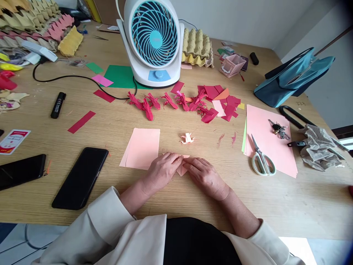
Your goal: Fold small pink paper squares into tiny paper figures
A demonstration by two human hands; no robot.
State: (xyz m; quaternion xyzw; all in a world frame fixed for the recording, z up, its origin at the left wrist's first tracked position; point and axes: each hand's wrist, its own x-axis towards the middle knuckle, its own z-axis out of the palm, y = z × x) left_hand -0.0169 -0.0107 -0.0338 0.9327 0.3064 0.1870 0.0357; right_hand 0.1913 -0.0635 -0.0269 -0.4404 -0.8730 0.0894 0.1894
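Both hands rest on a small folded piece of pink paper (181, 169) on the table, close to its front edge. My left hand (164, 168) presses on its left side with fingers close together. From the right, my right hand (205, 175) presses the other side, fingers also together. Only a pointed lower part and a bit of the top of the paper show between them. Just beyond the hands sits a small pale folded paper figure (188, 138). Pink paper sheets (142, 147) lie beside my left hand.
A white fan (156, 40) stands at the back, with red folded paper figures (147, 109) before it. Scissors (263, 163) lie on pink sheets (281, 154) at the right, near a blue bag (286, 81). Two phones, one nearer (79, 178), lie left beside a black marker (58, 105).
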